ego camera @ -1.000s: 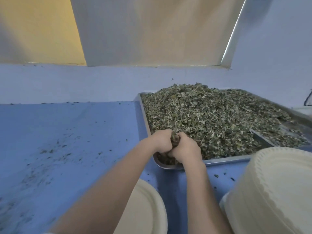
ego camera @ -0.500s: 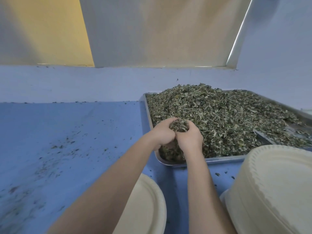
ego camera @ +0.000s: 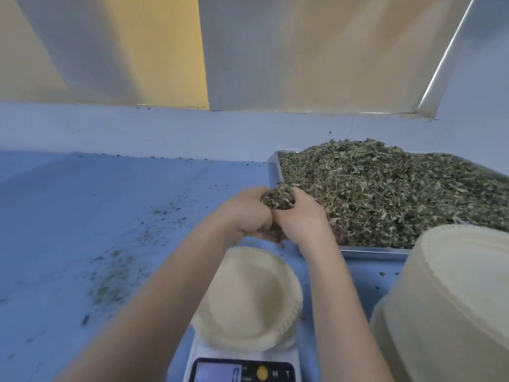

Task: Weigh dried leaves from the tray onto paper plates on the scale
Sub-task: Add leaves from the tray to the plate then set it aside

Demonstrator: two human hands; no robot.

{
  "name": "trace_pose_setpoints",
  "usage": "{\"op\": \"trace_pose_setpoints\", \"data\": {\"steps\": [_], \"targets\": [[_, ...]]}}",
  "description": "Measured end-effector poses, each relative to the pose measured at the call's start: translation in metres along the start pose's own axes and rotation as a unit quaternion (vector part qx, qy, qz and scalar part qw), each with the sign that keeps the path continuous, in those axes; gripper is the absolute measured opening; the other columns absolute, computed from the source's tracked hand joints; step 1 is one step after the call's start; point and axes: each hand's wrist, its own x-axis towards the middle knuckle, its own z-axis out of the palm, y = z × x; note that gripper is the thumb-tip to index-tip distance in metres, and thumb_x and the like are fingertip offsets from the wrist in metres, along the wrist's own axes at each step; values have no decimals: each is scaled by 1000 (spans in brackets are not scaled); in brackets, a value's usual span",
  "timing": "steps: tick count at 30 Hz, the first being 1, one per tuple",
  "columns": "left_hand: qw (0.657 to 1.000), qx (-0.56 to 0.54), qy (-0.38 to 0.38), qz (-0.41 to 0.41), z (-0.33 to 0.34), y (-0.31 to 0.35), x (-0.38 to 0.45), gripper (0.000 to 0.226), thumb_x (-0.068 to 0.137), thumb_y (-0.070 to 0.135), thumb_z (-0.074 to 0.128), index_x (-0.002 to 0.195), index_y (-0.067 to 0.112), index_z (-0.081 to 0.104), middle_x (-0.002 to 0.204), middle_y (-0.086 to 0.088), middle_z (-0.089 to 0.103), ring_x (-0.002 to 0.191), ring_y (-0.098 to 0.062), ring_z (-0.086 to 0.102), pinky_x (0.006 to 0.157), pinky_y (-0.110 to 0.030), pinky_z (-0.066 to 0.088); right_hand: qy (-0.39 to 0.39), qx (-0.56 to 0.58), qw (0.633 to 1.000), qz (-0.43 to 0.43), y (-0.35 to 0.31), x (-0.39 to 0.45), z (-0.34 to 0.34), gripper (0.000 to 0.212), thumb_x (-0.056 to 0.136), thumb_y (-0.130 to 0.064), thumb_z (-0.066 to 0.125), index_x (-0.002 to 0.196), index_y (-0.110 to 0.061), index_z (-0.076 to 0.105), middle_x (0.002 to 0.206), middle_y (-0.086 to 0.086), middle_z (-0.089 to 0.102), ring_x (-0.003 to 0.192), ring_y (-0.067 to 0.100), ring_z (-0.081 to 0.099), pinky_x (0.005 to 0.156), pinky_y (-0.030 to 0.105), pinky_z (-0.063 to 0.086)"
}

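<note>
Loose leaf crumbs [ego camera: 115, 274] are scattered over the left part of the blue tabletop [ego camera: 68, 216]. Toward the middle, the left hand [ego camera: 245, 213] and the right hand [ego camera: 300, 216] are pressed together side by side, fingers curled inward, cupping one clump of dried leaves [ego camera: 278, 198] between them; the clump pokes out at the top of the hands. The hands are raised above the near left corner of the tray and the far edge of the plate. Below them an empty paper plate [ego camera: 248, 301] sits on the white scale [ego camera: 242, 368], whose display and buttons show at the bottom edge; the reading is too blurred to tell. To the right, the metal tray [ego camera: 374, 250] holds a heaped pile of leaves [ego camera: 391, 194]. At the far right, just beside the scale, stands a tall stack of plates [ego camera: 451, 299].
</note>
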Motion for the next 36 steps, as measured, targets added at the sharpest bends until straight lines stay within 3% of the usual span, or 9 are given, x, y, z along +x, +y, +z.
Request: {"op": "trace_pose_setpoints", "data": {"steps": [2, 6, 9, 12, 16, 19, 24, 30, 36], "targets": [[999, 30, 4, -13, -5, -9, -23, 46, 79, -26, 37, 113, -1, 56, 97, -26, 61, 81, -36, 65, 83, -45, 55, -24, -5, 1000, 3, -1, -20, 9, 18, 85, -27, 59, 102, -22, 60, 97, 1, 63, 93, 20, 60, 69, 26, 41], [987, 155, 17, -48, -11, -24, -56, 44, 81, -16, 48, 120, 4, 55, 110, -18, 58, 98, -32, 61, 86, -45, 54, -118, -44, 992, -14, -1, -52, 17, 27, 81, -23, 63, 107, -25, 59, 90, -1, 64, 86, 10, 63, 62, 22, 43], [962, 268, 25, -46, -14, -28, -70, 63, 87, -1, 54, 143, 22, 38, 145, -5, 41, 120, -27, 52, 88, -30, 47, -218, -137, 966, -24, 4, -60, 9, 62, 75, -35, 74, 133, -35, 50, 126, -3, 59, 114, 17, 55, 82, 29, 44], [947, 317, 27, -37, -19, -26, -77, 69, 88, 9, 60, 146, 31, 31, 153, 8, 28, 127, -18, 44, 83, -24, 39, -224, -177, 958, -35, 6, -62, -3, 84, 72, -46, 75, 145, -37, 34, 147, -7, 42, 131, 14, 43, 90, 28, 39], [938, 341, 57, -22, -19, -24, -78, 59, 87, 11, 59, 138, 35, 44, 147, 10, 37, 104, -12, 55, 74, -22, 43, -171, -135, 974, -55, 7, -60, -8, 68, 76, -47, 72, 138, -39, 45, 141, -6, 47, 123, 13, 49, 82, 25, 38], [946, 313, 79, 5, -15, -28, -70, 50, 88, 13, 58, 133, 33, 50, 141, 9, 45, 111, -13, 54, 81, -24, 40, -140, -96, 983, -64, 8, -55, -1, 52, 81, -42, 68, 130, -35, 54, 132, -5, 54, 114, 12, 54, 79, 22, 36], [956, 253, 140, 42, -7, -40, -55, 43, 86, 10, 56, 124, 30, 56, 127, 9, 57, 96, -10, 56, 78, -19, 38, -44, -31, 996, -67, 14, -42, 16, 32, 86, -27, 60, 118, -26, 64, 114, -5, 65, 92, 8, 54, 72, 20, 36], [962, 185, 190, 66, 2, -55, -43, 41, 84, 9, 56, 118, 31, 59, 111, 11, 63, 83, -4, 58, 59, -2, 38, 11, 46, 997, -61, 25, -38, 33, 27, 88, -19, 56, 114, -23, 66, 100, -12, 66, 81, 0, 55, 62, 9, 35], [964, 160, 200, 68, 0, -62, -40, 37, 83, 8, 54, 114, 28, 61, 105, 9, 65, 88, -9, 61, 64, -12, 42, -9, 36, 996, -76, 27, -34, 39, 29, 88, -19, 57, 116, -21, 64, 87, -18, 62, 74, -8, 53, 60, -6, 32]]}}
